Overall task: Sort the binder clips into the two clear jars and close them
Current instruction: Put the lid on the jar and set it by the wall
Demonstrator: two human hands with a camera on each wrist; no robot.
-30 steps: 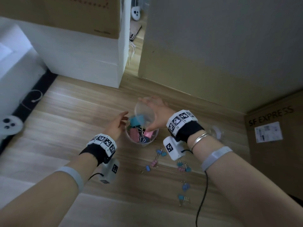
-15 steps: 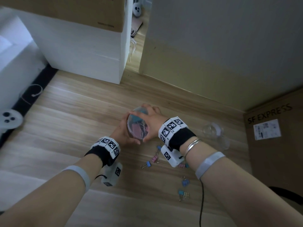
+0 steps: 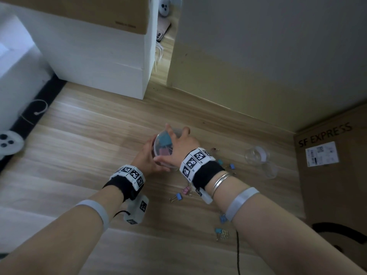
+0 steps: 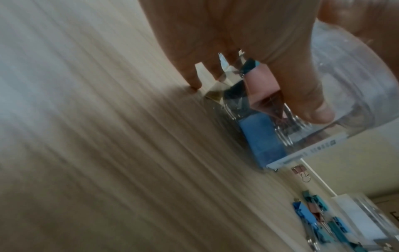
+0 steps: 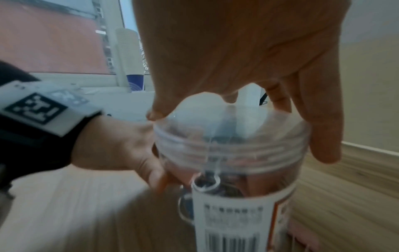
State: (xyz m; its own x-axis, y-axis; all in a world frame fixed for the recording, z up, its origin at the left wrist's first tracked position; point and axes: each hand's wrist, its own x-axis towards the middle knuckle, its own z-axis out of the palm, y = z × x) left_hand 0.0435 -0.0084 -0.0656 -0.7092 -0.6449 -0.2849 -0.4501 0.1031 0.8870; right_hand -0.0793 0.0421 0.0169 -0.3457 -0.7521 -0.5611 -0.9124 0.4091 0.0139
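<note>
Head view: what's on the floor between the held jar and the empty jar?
Loose binder clips on bare wood, between the held jar and the empty jar.

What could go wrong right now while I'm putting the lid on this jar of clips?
The lid may cross-thread: the right hand holds it by the fingertips only, and the jar is tilted in the left hand. Loose binder clips lying under your right forearm could get swept away.

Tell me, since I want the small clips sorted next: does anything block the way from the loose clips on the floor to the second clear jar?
Nothing visible does. The loose clips lie on bare floor; the second jar stands open beyond them, its lid beside it.
</note>
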